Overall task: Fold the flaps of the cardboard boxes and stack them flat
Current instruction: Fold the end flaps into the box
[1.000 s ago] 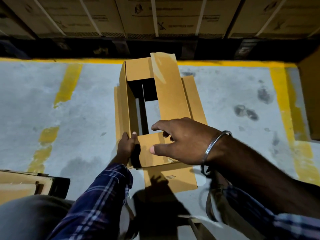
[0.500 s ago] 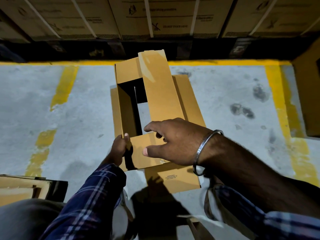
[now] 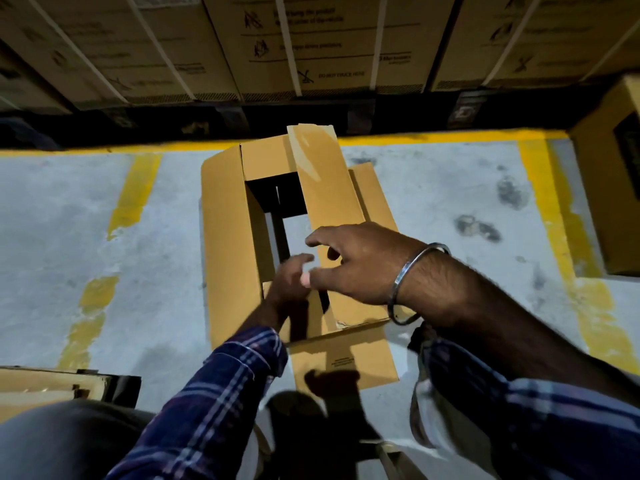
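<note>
A brown cardboard box (image 3: 228,237) stands on the concrete floor in the middle of the head view, its top open. The long right flap (image 3: 325,178) lies folded inward over the opening. The far short flap (image 3: 265,161) is also turned in. The left side panel is wide and leans outward. My left hand (image 3: 289,285) is blurred and reaches over the near short flap (image 3: 353,310), fingers extended. My right hand (image 3: 360,261), a metal bangle at its wrist, hovers just above the near end of the long flap with fingers spread. A lower flap (image 3: 346,358) lies flat on the floor toward me.
Strapped printed cartons (image 3: 311,46) line the back above a dark gap. Yellow lines (image 3: 571,237) mark the floor. Another brown box (image 3: 609,202) stands at the right edge. Flattened cardboard (image 3: 41,386) lies at lower left beside my knee.
My left hand has let go of the box's near left corner and moved right over the near flap. The left panel has swung outward. My right hand has lifted slightly and moved away.
</note>
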Available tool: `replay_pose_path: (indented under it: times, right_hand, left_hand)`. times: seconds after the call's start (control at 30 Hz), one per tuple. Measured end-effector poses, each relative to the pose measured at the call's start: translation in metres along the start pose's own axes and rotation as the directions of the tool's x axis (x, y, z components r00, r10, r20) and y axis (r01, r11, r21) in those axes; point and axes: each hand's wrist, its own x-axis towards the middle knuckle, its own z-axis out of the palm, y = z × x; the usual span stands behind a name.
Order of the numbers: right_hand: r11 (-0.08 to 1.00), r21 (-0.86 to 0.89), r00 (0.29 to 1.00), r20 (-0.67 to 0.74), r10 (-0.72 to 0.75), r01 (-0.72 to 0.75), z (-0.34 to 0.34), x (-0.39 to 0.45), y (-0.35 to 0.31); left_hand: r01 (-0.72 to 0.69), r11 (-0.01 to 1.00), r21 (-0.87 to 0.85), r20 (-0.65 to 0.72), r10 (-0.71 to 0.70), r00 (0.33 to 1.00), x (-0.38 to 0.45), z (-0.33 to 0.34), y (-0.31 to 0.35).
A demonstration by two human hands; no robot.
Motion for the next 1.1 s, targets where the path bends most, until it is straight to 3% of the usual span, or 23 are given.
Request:
replay_pose_path:
  times: [0.13,0.2,0.27,0.4,0.5,0.6,0.7,0.77,0.87,0.97,1.1]
  right_hand:
    - [0.989,-0.056,0.991,-0.034,0.133,-0.135,-0.012,0.000,0.029]
    - [0.976,-0.074,0.979,-0.029,0.202,-0.204,-0.011,-0.001,0.041]
    - [0.967,-0.097,0.972,-0.032,0.235,-0.237,-0.004,0.000,0.047]
    - [0.962,-0.153,0.974,-0.057,0.220,-0.227,0.019,0.011,0.053]
    - [0.971,-0.072,0.969,-0.112,0.219,-0.228,0.035,0.027,0.058]
    - [0.966,0.002,0.956,-0.144,0.256,-0.259,0.041,0.058,0.071]
    - [0.943,-0.029,0.925,-0.207,0.318,-0.331,0.045,0.094,0.109]
    - [0.928,-0.042,0.886,-0.318,0.338,-0.369,0.051,0.112,0.140]
    - [0.881,-0.020,0.817,-0.384,0.429,-0.472,0.061,0.128,0.176]
    - [0.824,0.103,0.768,-0.312,0.559,-0.558,0.070,0.147,0.192]
    - [0.780,0.201,0.776,-0.117,0.620,-0.593,0.076,0.171,0.198]
  left_hand:
    - [0.022,0.872,-0.490,0.071,0.015,0.997,-0.016,0.011,0.048]
    - [0.014,0.800,-0.600,0.109,0.064,0.992,-0.019,0.014,0.065]
    - [-0.009,0.798,-0.602,0.164,0.134,0.977,-0.022,0.018,0.071]
    - [-0.137,0.860,-0.491,0.253,0.292,0.922,-0.027,0.038,0.078]
    - [-0.280,0.884,-0.374,0.252,0.387,0.887,-0.035,0.052,0.082]
    - [-0.428,0.892,-0.142,0.264,0.451,0.853,-0.032,0.057,0.076]
    - [-0.533,0.838,0.117,0.362,0.464,0.809,-0.023,0.055,0.057]
    - [-0.492,0.811,0.317,0.403,0.355,0.843,-0.020,0.050,0.041]
    - [-0.295,0.837,0.461,0.276,0.180,0.944,-0.016,0.039,0.016]
    - [-0.183,0.874,0.449,0.239,0.080,0.968,-0.015,0.033,-0.009]
    - [-0.166,0.907,0.388,0.257,0.066,0.964,-0.016,0.040,-0.027]
